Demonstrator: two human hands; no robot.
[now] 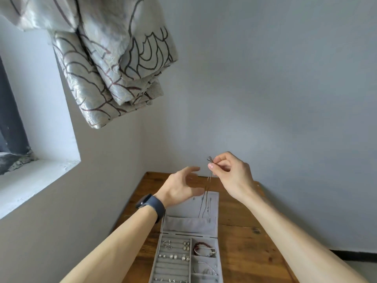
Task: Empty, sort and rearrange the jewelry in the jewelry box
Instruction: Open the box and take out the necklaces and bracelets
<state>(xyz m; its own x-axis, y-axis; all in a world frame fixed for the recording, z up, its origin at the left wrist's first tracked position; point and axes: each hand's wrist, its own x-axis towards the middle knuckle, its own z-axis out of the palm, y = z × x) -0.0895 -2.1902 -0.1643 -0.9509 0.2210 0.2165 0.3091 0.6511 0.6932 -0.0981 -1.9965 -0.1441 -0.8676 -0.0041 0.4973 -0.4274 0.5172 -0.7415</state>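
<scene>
Necklace [208,184], a thin chain, hangs from the right hand [228,172], pinched between thumb and forefinger above the open lid of the grey jewelry box [189,223], while the left hand [181,186], fingers spread and holding nothing, hovers just beside the chain. The box lies on a wooden surface [240,237] in a grey-walled corner, earrings [173,256] and bracelets [205,249] in its compartments, with a window sill [36,176] and patterned curtain [106,64] to the left.
</scene>
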